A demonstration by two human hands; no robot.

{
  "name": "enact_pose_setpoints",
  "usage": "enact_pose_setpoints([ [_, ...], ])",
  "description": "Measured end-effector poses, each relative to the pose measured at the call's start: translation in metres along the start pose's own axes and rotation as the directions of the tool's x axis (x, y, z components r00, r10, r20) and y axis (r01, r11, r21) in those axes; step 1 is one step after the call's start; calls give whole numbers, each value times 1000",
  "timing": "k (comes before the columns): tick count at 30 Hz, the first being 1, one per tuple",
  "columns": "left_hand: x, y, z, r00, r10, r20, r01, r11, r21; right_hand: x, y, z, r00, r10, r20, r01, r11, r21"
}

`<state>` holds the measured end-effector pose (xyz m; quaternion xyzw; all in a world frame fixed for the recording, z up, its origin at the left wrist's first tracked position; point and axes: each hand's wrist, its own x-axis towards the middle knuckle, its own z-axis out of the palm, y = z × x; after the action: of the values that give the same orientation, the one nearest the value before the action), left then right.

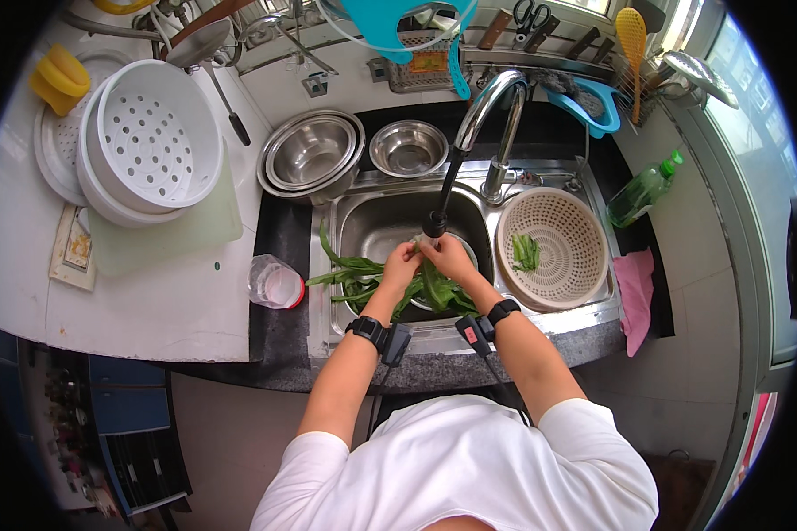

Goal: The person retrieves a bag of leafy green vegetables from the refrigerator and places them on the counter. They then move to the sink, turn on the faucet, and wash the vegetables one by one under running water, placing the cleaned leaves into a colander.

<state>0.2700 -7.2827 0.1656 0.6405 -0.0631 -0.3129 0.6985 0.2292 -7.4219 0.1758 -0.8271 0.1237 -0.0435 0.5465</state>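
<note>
My left hand (402, 267) and my right hand (453, 257) meet over the sink basin (378, 226), just under the nozzle (434, 224) of the faucet's black hose. Both hands grip a leafy green vegetable (437, 287) whose long leaves hang down between them. More green leaves (355, 271) lie to the left, across the basin's left rim. Below my hands a round metal bowl (470, 251) is partly hidden by the leaves. A beige plastic colander (571, 265) on the right side of the sink holds a small bunch of cut greens (525, 252).
Nested steel bowls (312, 156) and a smaller steel bowl (408, 149) stand behind the sink. A plastic jar (274, 282) lies left of it. A green bottle (641, 192) and a pink cloth (635, 299) are at the right. The curved faucet (498, 99) rises behind the basin.
</note>
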Motion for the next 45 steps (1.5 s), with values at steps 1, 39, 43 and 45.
enact_pose_setpoints([
  [1, -10, 11, 3, 998, -64, -5, 64, 996, -55, 0, 4, -3, 999, 6, 44, -8, 999, 43],
  [39, 43, -5, -7, 925, 268, 269, -374, 760, 531, -358, 38, -242, 495, 103, -863, -580, 778, -240],
  [43, 39, 2, -8, 862, 440, 252, -506, 714, 484, -389, 72, -228, 568, 195, -800, -790, 403, -463],
  [45, 61, -18, -24, 899, 372, 233, -433, 669, 603, -373, 66, -229, 534, 159, -830, -767, 504, -397],
])
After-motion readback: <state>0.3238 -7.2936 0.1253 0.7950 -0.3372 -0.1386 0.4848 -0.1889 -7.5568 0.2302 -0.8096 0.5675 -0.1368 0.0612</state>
